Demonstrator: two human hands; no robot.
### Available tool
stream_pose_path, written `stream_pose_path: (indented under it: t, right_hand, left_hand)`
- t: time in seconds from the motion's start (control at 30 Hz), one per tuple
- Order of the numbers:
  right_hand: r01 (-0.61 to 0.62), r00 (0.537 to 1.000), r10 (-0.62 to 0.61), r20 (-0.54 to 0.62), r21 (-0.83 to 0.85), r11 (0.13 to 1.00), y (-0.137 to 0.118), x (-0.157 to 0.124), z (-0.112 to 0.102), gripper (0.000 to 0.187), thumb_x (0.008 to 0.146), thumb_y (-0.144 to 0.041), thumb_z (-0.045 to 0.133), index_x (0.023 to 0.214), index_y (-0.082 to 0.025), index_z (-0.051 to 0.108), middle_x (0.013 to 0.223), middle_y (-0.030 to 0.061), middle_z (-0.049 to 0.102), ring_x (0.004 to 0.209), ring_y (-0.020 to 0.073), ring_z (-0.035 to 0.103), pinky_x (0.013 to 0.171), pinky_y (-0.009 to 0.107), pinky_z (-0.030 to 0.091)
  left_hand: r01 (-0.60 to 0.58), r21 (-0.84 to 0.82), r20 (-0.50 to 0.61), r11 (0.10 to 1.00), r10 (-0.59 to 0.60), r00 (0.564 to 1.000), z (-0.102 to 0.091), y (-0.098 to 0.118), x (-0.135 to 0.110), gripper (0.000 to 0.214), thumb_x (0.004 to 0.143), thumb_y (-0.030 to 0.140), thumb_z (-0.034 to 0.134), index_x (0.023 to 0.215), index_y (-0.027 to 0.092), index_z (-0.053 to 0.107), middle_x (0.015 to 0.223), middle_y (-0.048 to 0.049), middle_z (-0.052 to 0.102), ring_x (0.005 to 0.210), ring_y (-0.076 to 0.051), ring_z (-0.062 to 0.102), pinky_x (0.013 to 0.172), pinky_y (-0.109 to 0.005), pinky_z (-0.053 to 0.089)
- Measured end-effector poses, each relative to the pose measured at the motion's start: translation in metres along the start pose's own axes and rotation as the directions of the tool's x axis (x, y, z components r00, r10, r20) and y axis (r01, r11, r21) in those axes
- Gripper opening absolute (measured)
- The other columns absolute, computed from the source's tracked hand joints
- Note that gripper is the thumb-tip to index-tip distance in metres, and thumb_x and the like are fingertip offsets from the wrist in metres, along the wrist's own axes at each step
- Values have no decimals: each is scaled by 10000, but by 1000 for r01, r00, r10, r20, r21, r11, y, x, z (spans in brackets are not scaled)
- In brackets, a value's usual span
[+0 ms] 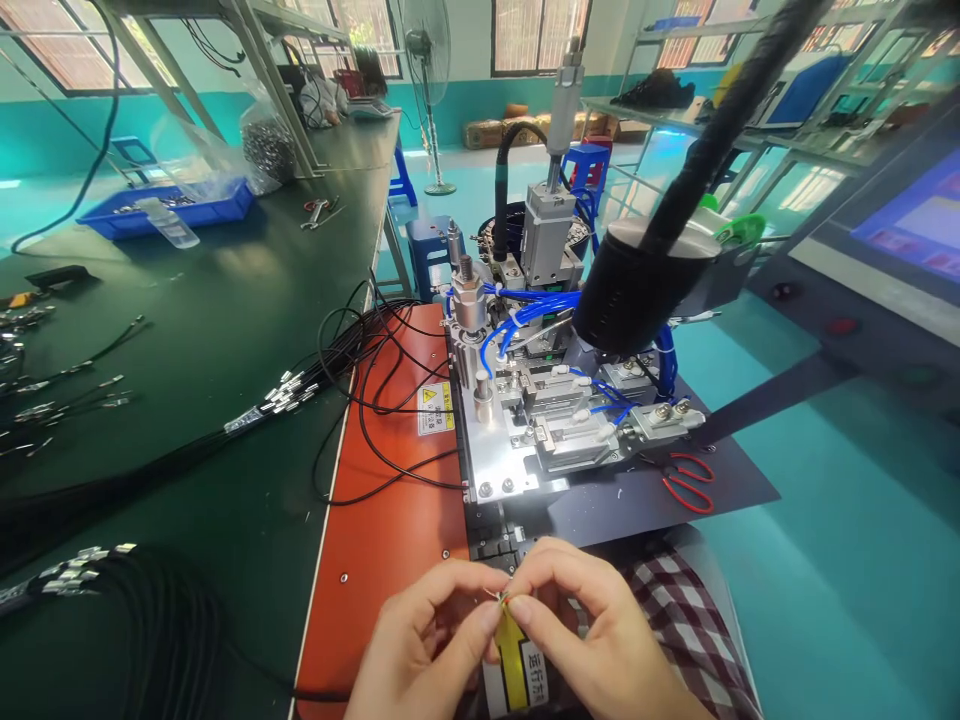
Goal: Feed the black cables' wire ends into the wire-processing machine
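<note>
At the bottom centre, my left hand (442, 640) and my right hand (581, 625) meet, thumb and finger of each pinched together. Between the fingertips are small thin wires (501, 596), some with a hint of red and green; most of their length is hidden by the fingers. Just below them lies a yellow and white label (514, 665) with black characters. A black cable (322, 695) runs from the left towards my left hand. Beyond the hands stands a metal machine (570, 420) with cylinders and blue air tubes.
Red-handled scissors (690, 482) lie right of the machine, on its dark base plate. Bundles of black cables with metal ends (289, 392) cover parts of the green table (247, 300). Loose black cables loop over the orange panel (405, 500). A screen (915, 220) stands at the right.
</note>
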State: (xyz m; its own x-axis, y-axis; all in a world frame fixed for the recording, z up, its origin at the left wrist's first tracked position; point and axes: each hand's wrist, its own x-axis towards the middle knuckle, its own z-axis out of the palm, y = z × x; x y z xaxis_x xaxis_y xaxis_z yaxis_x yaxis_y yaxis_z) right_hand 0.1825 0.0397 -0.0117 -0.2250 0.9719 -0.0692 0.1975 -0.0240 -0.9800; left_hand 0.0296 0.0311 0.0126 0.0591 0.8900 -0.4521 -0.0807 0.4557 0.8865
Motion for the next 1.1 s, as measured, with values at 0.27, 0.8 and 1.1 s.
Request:
stream_pose_path:
  t: [0.27, 0.8, 1.1]
  right_hand:
    - [-10, 997, 10, -82, -9, 1000, 3, 0, -2, 169, 846, -218, 562, 690, -177, 614, 673, -5, 556, 609, 135, 504, 556, 243, 385]
    - [-99, 994, 100, -51, 21, 995, 16, 0, -28, 26, 768, -199, 644, 776, -182, 662, 729, -10, 602, 603, 122, 507, 568, 235, 394]
    - [-241, 971, 232, 66, 314, 918, 6, 9, -30, 173, 774, -309, 646, 701, -157, 610, 543, -58, 446, 502, 87, 356, 472, 215, 277]
  left_hand:
    - [100, -3, -23, 995, -100, 995, 5, 1, 8, 312, 631, 448, 783, 774, 178, 718, 457, 65, 427, 396, -45, 301, 378, -161, 227]
    - [146, -1, -7, 989, -146, 989, 32, 4, 23, 313, 598, 382, 800, 639, 140, 606, 374, 99, 359, 355, -21, 251, 374, -135, 170]
    - [152, 13, 33, 988, -152, 988, 27, 5, 22, 274, 618, 337, 784, 658, 143, 595, 373, 97, 372, 333, -26, 256, 356, -146, 134]
